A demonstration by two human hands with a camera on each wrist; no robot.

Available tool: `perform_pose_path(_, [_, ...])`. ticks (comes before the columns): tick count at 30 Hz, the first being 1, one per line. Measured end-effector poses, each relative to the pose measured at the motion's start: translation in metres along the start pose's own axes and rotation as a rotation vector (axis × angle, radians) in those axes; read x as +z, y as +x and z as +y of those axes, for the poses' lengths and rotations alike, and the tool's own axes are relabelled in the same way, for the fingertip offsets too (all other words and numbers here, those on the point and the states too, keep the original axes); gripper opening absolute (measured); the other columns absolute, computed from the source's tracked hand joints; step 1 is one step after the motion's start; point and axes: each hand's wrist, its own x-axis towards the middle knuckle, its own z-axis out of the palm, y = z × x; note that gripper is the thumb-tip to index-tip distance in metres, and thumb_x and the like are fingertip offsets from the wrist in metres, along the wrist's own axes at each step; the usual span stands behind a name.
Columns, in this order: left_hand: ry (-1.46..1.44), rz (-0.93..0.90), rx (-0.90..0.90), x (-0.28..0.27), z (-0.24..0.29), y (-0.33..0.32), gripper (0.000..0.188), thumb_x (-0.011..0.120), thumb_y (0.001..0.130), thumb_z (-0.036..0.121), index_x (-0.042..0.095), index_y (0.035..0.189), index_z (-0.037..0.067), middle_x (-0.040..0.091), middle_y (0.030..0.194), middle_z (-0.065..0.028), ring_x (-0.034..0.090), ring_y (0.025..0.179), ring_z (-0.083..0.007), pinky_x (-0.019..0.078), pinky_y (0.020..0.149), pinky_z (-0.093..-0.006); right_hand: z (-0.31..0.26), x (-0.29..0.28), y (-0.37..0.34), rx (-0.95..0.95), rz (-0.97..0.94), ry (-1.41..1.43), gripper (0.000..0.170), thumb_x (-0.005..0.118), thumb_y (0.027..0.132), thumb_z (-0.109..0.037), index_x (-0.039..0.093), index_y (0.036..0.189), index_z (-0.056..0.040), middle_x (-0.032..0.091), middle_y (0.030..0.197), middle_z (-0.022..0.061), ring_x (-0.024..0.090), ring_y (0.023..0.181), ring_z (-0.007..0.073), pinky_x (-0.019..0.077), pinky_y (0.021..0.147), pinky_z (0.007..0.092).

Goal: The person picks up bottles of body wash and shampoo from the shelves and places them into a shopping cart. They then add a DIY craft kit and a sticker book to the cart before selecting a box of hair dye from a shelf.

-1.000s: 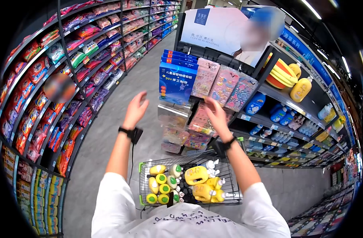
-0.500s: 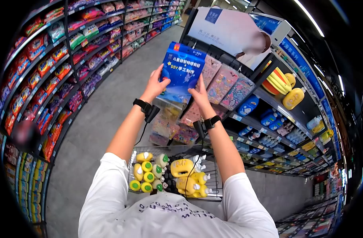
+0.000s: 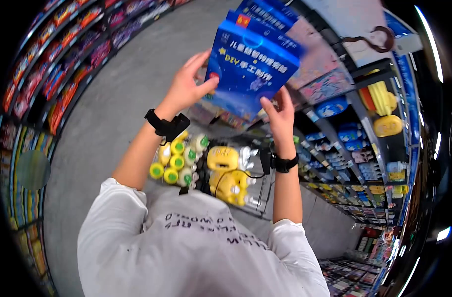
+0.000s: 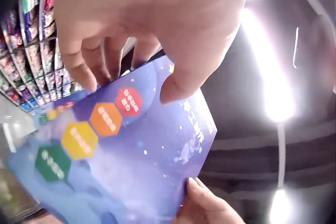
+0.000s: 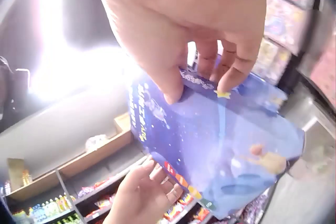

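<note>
Both hands hold a blue packet with Chinese print (image 3: pixel 248 69) by its two side edges. The left hand (image 3: pixel 186 84) pinches its left edge, thumb on the front; in the left wrist view that thumb lies on the packet (image 4: pixel 126 150), fingers behind. On the right edge, the right hand (image 3: pixel 280 116) grips with its thumb in front; the right wrist view shows the packet (image 5: pixel 210 134) between the right hand's (image 5: pixel 194 29) thumb and fingers. Other blue packets (image 3: pixel 270 17) hang right behind it.
Below the hands stands a wire cart (image 3: pixel 265 190) with several yellow bottles (image 3: pixel 223 158). Pink sticker packs (image 3: pixel 330 86) hang at the right, beside shelves of bottles (image 3: pixel 386 126). Bagged goods fill the left shelves (image 3: pixel 63 86); grey floor (image 3: pixel 112 99) lies between.
From reaching out empty, both hands have taken hold of the blue packet. It now appears larger and nearer, its top tilted rightward, and the cart sits higher in the head view.
</note>
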Motion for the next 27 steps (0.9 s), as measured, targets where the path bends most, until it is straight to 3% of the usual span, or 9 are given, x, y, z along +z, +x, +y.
perform_pose_path(1, [-0.197,-0.105,-0.327,0.001,-0.016,-0.026,0.061,0.067,0.081,0.014,0.043,0.136,0.005,0.056,0.12,-0.0084,0.059,0.099,-0.0169,0.0488,0.081,-0.031,0.022,0.007,-0.021,0.085,-0.027,0.011,0.056,0.067,0.085,-0.011,0.044,0.134,-0.0013,0.06,0.111,0.0052,0.056,0.098,0.0125,0.0461,0.084,0.0262])
perform_pose_path(7, [0.02,-0.409,-0.647,0.02,-0.128,-0.204,0.047,0.072,0.079,0.024,0.055,0.118,0.003,0.064,0.094,-0.0079,0.061,0.08,-0.018,0.0499,0.073,-0.0316,0.227,0.047,-0.181,0.67,-0.188,0.05,0.046,0.063,0.084,-0.002,0.049,0.128,-0.0006,0.061,0.098,0.0027,0.055,0.082,0.0077,0.0462,0.073,0.023])
perform_pose_path(12, [0.435,-0.529,-0.7,0.05,-0.155,-0.273,0.039,0.074,0.076,0.027,0.06,0.106,0.006,0.067,0.085,-0.0083,0.065,0.078,-0.0215,0.0497,0.07,-0.033,0.272,0.068,-0.276,1.085,-0.094,0.154,0.056,0.059,0.086,-0.008,0.039,0.138,-0.0049,0.06,0.096,0.0008,0.053,0.07,0.008,0.0434,0.058,0.023])
perform_pose_path(14, [0.111,-0.608,-1.094,0.062,-0.152,-0.275,0.024,0.067,0.083,0.015,0.059,0.104,0.006,0.066,0.079,-0.0083,0.065,0.064,-0.0158,0.0515,0.056,-0.0305,0.29,0.061,-0.302,1.056,-0.063,0.233,0.058,0.061,0.084,-0.011,0.039,0.138,-0.0034,0.061,0.098,0.0032,0.054,0.071,0.0087,0.044,0.058,0.0232])
perform_pose_path(18, [0.225,-0.827,-0.837,0.086,-0.156,-0.272,0.034,0.065,0.084,0.006,0.056,0.116,0.006,0.065,0.077,-0.0088,0.065,0.062,-0.0141,0.0547,0.055,-0.028,0.301,0.033,-0.322,0.402,0.137,-0.717,0.074,0.069,0.079,-0.013,0.03,0.141,-0.0003,0.056,0.117,0.0179,0.056,0.107,0.0234,0.0482,0.085,0.0303])
perform_pose_path(19, [0.17,-0.841,-0.843,0.09,-0.154,-0.268,0.035,0.065,0.083,0.007,0.056,0.117,0.006,0.066,0.079,-0.0092,0.066,0.064,-0.0146,0.0548,0.056,-0.0281,0.277,0.025,-0.317,0.416,0.135,-0.725,0.074,0.069,0.079,-0.013,0.03,0.141,-0.0003,0.056,0.117,0.0179,0.056,0.107,0.0234,0.0482,0.085,0.0303])
perform_pose_path(21, [0.135,-0.852,-0.609,0.093,-0.157,-0.261,0.037,0.067,0.081,0.008,0.057,0.117,0.007,0.066,0.088,-0.0111,0.067,0.068,-0.0169,0.0549,0.059,-0.0289,0.231,0.012,-0.297,0.681,0.151,0.189,0.082,0.072,0.077,-0.009,0.024,0.142,0.0015,0.054,0.119,0.0201,0.057,0.105,0.0246,0.0492,0.084,0.0301])
perform_pose_path(25, [0.144,-0.997,-0.602,0.117,-0.177,-0.263,0.043,0.07,0.077,0.017,0.058,0.118,0.011,0.065,0.097,-0.0111,0.064,0.09,-0.0265,0.0516,0.078,-0.0377,0.235,-0.019,-0.331,0.83,-0.069,-0.001,0.047,0.079,0.074,-0.014,0.058,0.111,0.0037,0.067,0.096,0.0073,0.062,0.084,0.0111,0.0506,0.076,0.0258])
perform_pose_path(27, [0.268,-0.929,-0.322,0.134,-0.184,-0.276,0.045,0.064,0.079,0.011,0.054,0.124,0.009,0.062,0.11,-0.0132,0.059,0.101,-0.0326,0.048,0.086,-0.0398,0.239,-0.015,-0.342,0.85,-0.008,0.043,0.042,0.079,0.074,-0.014,0.06,0.108,0.0028,0.067,0.092,0.0052,0.061,0.079,0.0095,0.0502,0.072,0.0243])
